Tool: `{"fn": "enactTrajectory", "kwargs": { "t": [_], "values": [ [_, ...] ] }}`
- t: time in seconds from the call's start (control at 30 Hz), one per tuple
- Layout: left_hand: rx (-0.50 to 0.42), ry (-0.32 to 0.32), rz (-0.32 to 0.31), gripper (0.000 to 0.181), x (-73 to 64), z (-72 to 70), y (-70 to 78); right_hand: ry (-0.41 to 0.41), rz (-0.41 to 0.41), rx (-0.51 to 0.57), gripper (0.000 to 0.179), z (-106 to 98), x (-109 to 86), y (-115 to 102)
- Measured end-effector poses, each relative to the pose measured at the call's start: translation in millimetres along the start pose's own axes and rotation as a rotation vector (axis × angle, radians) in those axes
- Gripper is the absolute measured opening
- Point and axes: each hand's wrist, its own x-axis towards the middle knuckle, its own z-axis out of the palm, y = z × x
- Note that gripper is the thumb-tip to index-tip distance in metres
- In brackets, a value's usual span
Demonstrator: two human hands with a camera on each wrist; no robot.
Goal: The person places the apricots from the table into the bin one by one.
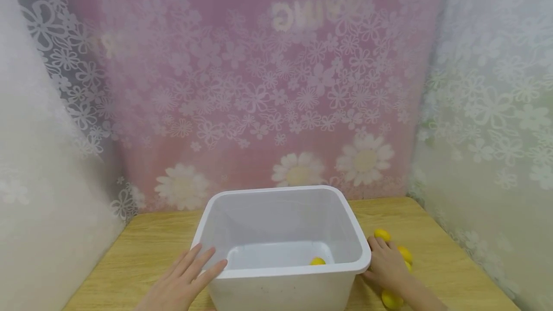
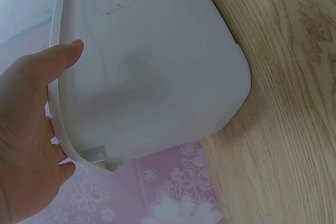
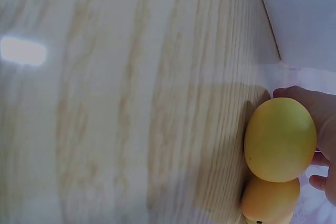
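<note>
A deep white plastic tub [image 1: 282, 272] stands on the wooden table, with one smooth yellow fruit [image 1: 318, 261] on its floor. My left hand [image 1: 183, 277] rests at the tub's near left corner, fingers extended over the rim [image 2: 56, 85] and thumb on the outer wall. Low beside the tub's right wall, my right hand [image 1: 386, 263] reaches down among several loose yellow fruits [image 1: 404, 254]. One fruit [image 1: 382, 235] lies just beyond its fingers. In the right wrist view, a rounded yellow fruit [image 3: 281, 140] covers part of that hand; I cannot tell whether it grips one.
The light wooden table [image 1: 449, 253] has pale flowered curtains close along its left and right sides. A pink flowered curtain [image 1: 259, 109] hangs right behind the tub. Another yellow fruit [image 1: 391, 299] lies under my right wrist near the front.
</note>
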Motion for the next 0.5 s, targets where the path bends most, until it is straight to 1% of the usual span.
{"fn": "enactTrajectory", "kwargs": {
  "t": [0.2, 0.27, 0.33, 0.43, 0.5],
  "values": [
    [-0.003, 0.000, 0.006, 0.077, -0.8, 0.6, -0.7, -0.038, 0.026, 0.005, 0.039, 1.1, 0.6, 1.2],
    [-0.006, 0.003, 0.009, 0.077, -1.0, 1.2, -1.2, -0.040, 0.029, 0.020, 0.037, 0.9, 0.7, 2.0],
    [-0.007, 0.004, 0.011, 0.077, -1.0, 1.4, -1.8, -0.014, 0.022, 0.038, 0.032, 0.3, 0.9, 3.9],
    [-0.007, 0.004, 0.010, 0.077, -0.8, 1.0, -2.1, 0.039, -0.003, 0.066, 0.031, -3.5, 1.8, 7.2],
    [-0.006, 0.002, 0.008, 0.077, -0.6, 0.6, -2.2, 0.059, -0.016, 0.077, 0.032, -8.6, 2.5, 9.5]
  ]
}}
